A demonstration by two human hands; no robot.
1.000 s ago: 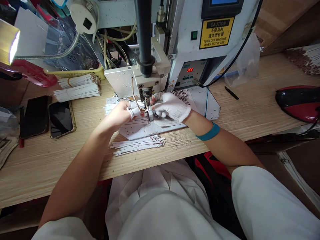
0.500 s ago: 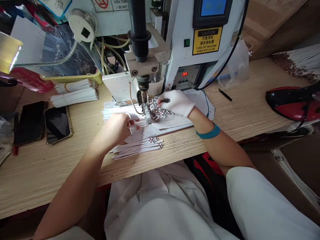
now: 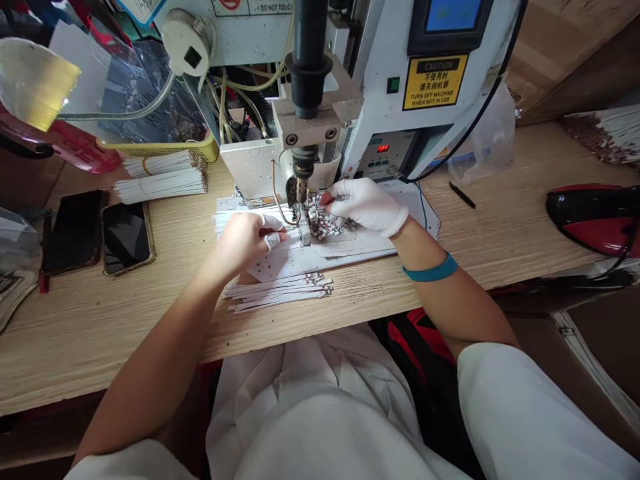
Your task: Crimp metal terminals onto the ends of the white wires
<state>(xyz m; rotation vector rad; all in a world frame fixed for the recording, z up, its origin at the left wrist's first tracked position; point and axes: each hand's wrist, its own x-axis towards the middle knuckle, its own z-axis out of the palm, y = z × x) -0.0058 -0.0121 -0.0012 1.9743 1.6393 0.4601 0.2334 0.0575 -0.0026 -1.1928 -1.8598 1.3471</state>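
My left hand [image 3: 247,238], bare with white finger cots, is closed in a pinch on a thin white strip [image 3: 235,219] at the small metal block [image 3: 304,233] under the machine's pressing tip [image 3: 301,189]. My right hand [image 3: 370,205] wears a white glove and rests curled on a heap of small red-and-white parts [image 3: 320,223] just right of the tip; its fingertips pinch into the heap, and what they hold is too small to name. A fan of finished white strips [image 3: 280,291] lies on the table nearer to me.
The grey machine [image 3: 400,80] with a yellow caution label fills the back. Two phones [image 3: 100,233] lie at the left, bundled white strips [image 3: 160,183] behind them by a yellow basket. A red-and-black object [image 3: 595,213] sits at the right, and a black pen [image 3: 463,195] near a plastic bag.
The pressing head has risen off the block. My left hand drew back, then returned to the block with a strip. My right hand shifted right onto the heap of small parts.
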